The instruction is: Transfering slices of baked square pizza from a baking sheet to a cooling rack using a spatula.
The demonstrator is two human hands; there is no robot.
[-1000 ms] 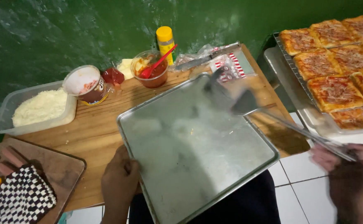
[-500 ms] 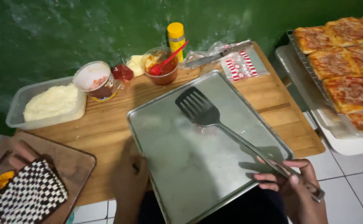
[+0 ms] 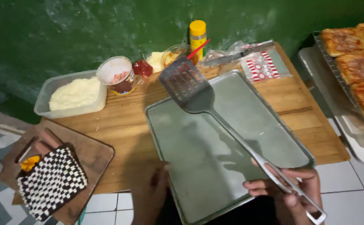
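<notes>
My right hand (image 3: 286,191) grips the handle of a long slotted metal spatula (image 3: 188,87) at the lower right. Its blade hangs over the far left corner of an empty metal baking tray (image 3: 248,121) on a low wooden table (image 3: 119,121). My left hand (image 3: 150,193) rests at the tray's near left edge, dark and blurred; whether it grips the rim I cannot tell. Square pizza slices (image 3: 356,62) lie on a wire rack (image 3: 329,62) at the right.
Along the table's back stand a plastic tub of grated cheese (image 3: 71,93), a white cup (image 3: 117,75), a bowl with a red spoon (image 3: 177,54), a yellow-capped bottle (image 3: 197,35) and plastic wrappers (image 3: 257,62). A checkered cloth (image 3: 50,183) lies on a wooden board (image 3: 90,154) at left.
The spatula blade has swung left and farther away, from mid-tray to the tray's far left corner. The view has shifted, so the pizza rack sits farther right.
</notes>
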